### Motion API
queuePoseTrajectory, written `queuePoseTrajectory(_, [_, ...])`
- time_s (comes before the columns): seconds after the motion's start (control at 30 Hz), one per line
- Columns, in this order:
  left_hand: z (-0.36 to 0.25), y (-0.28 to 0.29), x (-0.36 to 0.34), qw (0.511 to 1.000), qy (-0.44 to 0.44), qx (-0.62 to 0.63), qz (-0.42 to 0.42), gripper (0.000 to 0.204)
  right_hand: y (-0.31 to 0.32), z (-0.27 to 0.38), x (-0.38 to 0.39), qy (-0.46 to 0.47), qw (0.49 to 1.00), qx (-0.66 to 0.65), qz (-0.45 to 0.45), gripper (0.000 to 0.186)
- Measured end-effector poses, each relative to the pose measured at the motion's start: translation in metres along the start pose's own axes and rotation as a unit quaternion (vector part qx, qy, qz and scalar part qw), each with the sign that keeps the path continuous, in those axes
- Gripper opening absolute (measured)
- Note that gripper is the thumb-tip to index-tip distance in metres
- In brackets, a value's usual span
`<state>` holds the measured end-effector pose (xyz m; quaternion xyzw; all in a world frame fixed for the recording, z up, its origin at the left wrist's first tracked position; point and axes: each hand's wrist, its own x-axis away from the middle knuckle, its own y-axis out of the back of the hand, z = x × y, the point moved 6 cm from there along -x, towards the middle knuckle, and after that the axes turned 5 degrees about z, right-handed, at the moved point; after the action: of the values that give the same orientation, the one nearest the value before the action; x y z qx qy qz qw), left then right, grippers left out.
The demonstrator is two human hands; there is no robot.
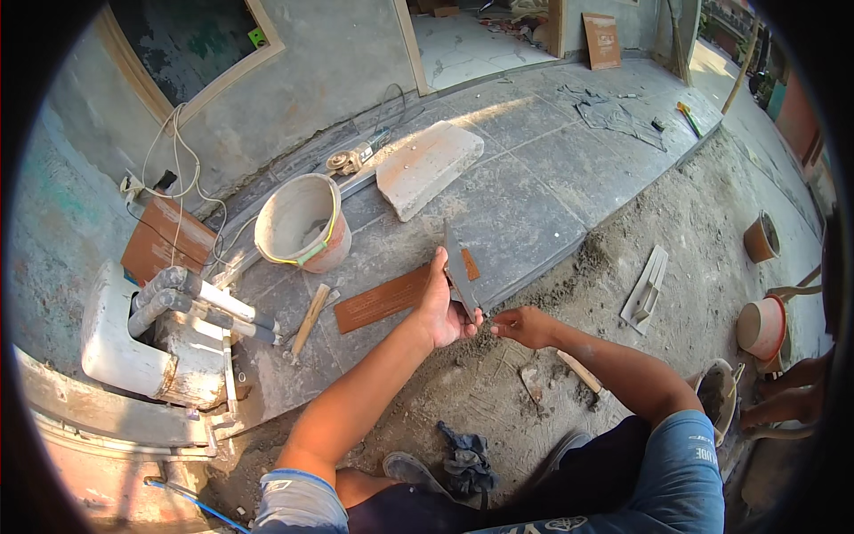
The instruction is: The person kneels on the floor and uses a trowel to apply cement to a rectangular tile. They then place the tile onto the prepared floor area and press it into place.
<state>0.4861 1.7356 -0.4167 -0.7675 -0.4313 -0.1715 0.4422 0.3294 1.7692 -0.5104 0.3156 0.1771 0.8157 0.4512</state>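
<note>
My left hand (434,313) was clamped on a thin, flat, dark-grey slab piece (456,267), tilted upright over the grey tiled platform's (534,191) near edge. My right hand (529,327) was just beside its lower end, fingertips drawn together; I couldn't tell whether they pinched anything. A brown, flat rectangular board (382,303) lay on the platform, near that edge.

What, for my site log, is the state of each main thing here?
Left hand: grip closed on dark tile piece
Right hand: grip curled, contents unclear
Dark tile piece: held, steeply tilted
Pale slab: lying down
Bucket beside slab: upright, lidless
Grinder: set down, unheld
Float: lying blade down
Cloth: crumpled
</note>
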Motion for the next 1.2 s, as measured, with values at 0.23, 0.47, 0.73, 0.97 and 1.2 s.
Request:
queuePoseTrajectory(0.23, [-0.005, -0.004, 0.004, 1.000, 0.004, 0.013, -0.008, 0.089, 0.000, 0.014, 0.001, 0.000, 1.000, 0.004, 0.010, 0.054])
queuePoseTrajectory(0.47, [-0.006, -0.006, 0.001, 1.000, 0.007, 0.014, -0.024, 0.089, -0.001, 0.009, 0.004, 0.003, 1.000, 0.009, 0.005, 0.052])
queuePoseTrajectory(0.73, [-0.008, -0.005, 0.001, 1.000, 0.000, 0.013, -0.011, 0.087, -0.001, 0.007, 0.002, -0.002, 1.000, 0.019, 0.004, 0.052])
queuePoseTrajectory(0.97, [-0.010, -0.003, 0.003, 1.000, -0.001, 0.020, -0.010, 0.079, -0.003, 0.008, 0.004, -0.011, 1.000, 0.008, 0.004, 0.053])
queuePoseTrajectory(1.2, [-0.016, 0.000, 0.006, 0.997, -0.039, 0.068, 0.005, 0.071, -0.003, 0.008, 0.003, -0.009, 0.999, 0.033, 0.014, 0.056])
